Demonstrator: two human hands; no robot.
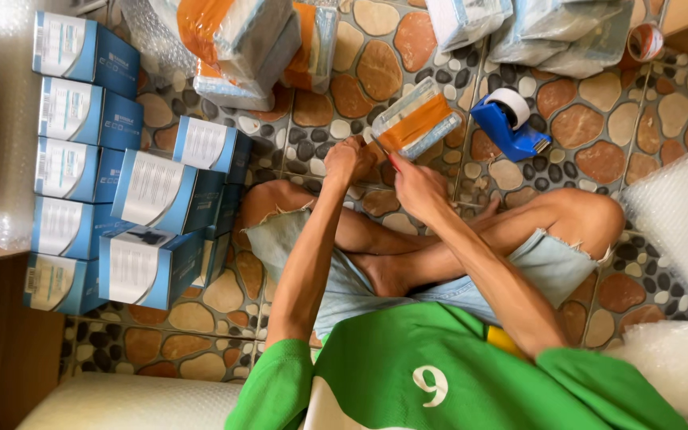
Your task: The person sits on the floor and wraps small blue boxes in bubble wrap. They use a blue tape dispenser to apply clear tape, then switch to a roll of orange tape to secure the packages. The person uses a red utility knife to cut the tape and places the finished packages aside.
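You are holding a parcel just above the pebble-patterned floor, right in front of your crossed legs. It is a small box-shaped bundle wrapped in clear bubble wrap, with a pale blue box showing through and a wide band of orange tape running around its middle. It is sitting tilted, one end raised toward the upper right. Its lower left end is touching your fingers, and the rest is sticking out beyond them.
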